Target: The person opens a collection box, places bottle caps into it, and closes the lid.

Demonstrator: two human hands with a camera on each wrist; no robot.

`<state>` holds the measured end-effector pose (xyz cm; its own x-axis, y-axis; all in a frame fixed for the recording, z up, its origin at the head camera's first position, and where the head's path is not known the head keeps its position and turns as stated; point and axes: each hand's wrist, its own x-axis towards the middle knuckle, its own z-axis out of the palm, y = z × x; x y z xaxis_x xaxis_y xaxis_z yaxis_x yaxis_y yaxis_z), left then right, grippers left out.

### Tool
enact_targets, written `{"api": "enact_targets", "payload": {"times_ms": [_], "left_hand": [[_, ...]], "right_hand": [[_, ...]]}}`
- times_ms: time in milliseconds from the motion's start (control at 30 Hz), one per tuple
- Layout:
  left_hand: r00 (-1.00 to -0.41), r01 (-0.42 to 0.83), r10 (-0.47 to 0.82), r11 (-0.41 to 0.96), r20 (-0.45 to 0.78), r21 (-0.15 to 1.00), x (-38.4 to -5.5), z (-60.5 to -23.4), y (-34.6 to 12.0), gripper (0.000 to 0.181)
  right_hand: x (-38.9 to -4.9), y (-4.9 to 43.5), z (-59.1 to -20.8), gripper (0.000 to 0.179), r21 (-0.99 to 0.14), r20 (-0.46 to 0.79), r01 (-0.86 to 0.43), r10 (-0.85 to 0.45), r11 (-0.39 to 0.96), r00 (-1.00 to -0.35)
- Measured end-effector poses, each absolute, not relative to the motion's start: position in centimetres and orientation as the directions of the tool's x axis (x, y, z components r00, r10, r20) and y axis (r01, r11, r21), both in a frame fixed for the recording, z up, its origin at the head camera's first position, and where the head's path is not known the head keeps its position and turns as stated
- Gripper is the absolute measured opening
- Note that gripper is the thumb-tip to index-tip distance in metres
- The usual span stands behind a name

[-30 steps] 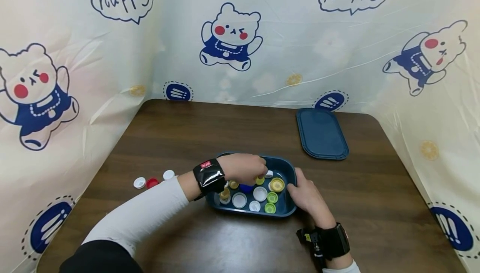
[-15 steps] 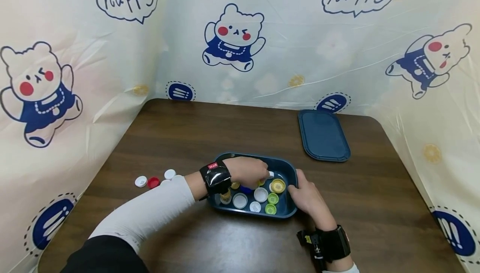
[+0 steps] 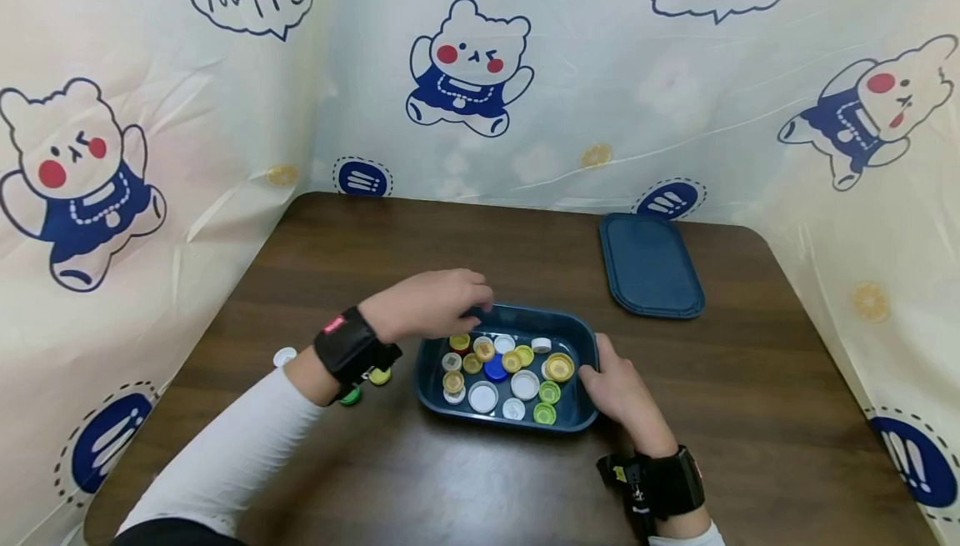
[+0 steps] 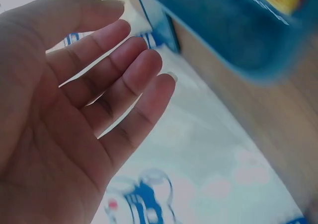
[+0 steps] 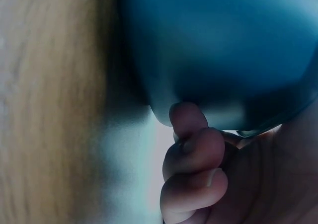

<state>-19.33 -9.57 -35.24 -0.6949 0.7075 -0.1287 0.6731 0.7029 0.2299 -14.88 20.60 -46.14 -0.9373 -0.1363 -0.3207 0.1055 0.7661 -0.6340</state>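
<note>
A dark blue rectangular box [image 3: 495, 420] stands mid-table in the head view, with many bottle caps in it, among them a large white cap [image 3: 483, 398], a blue cap [image 3: 495, 368] and a green cap [image 3: 544, 413]. My right hand [image 3: 621, 392] grips the box's right end, its thumb over the rim. In the right wrist view curled fingers [image 5: 194, 154] lie against the box's outside wall [image 5: 213, 40]. Over the box's back left corner hovers my left hand [image 3: 420, 303]. Its loosely bent fingers hold nothing in the left wrist view, apart from the box [image 4: 213, 30].
The dark blue lid [image 3: 652, 267] lies at the back right of the brown table [image 3: 450, 229]. Left of the box, loose caps show around my left wrist: a white cap [image 3: 284, 356], a yellow cap [image 3: 380, 377] and a green cap [image 3: 350, 396]. Printed curtains surround the table.
My left hand has come up out of the box and moved left and back, uncovering the caps inside. My right hand keeps its grip on the right end.
</note>
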Motion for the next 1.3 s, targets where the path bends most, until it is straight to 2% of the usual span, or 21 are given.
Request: {"api": "enact_targets", "payload": {"times_ms": [233, 433, 933, 1300], "left_hand": [[-0.815, 0.539, 0.575, 0.796, -0.066, 0.274, -18.3, -35.0, -16.1, 0.023], [-0.883, 0.417, 0.462, 0.853, -0.082, 0.313, -17.3, -36.1, -20.5, 0.026], [-0.953, 0.225, 0.278, 0.915, -0.118, 0.335, -13.4, -39.0, -27.7, 0.041], [-0.959, 0.191, 0.249, 0.922, -0.137, 0.338, -11.6, -41.2, -29.9, 0.045]], "right_hand": [[-14.9, 20.9, -45.9, 0.050, -0.635, -0.323, 0.101, -0.145, 0.766, -0.935], [-14.9, 21.0, -46.0, 0.050, -0.638, -0.334, 0.111, -0.144, 0.762, -0.931], [-15.0, 20.8, -46.1, 0.051, -0.636, -0.329, 0.107, -0.144, 0.764, -0.933], [-15.0, 20.6, -46.1, 0.051, -0.643, -0.339, 0.116, -0.146, 0.757, -0.929]]}}
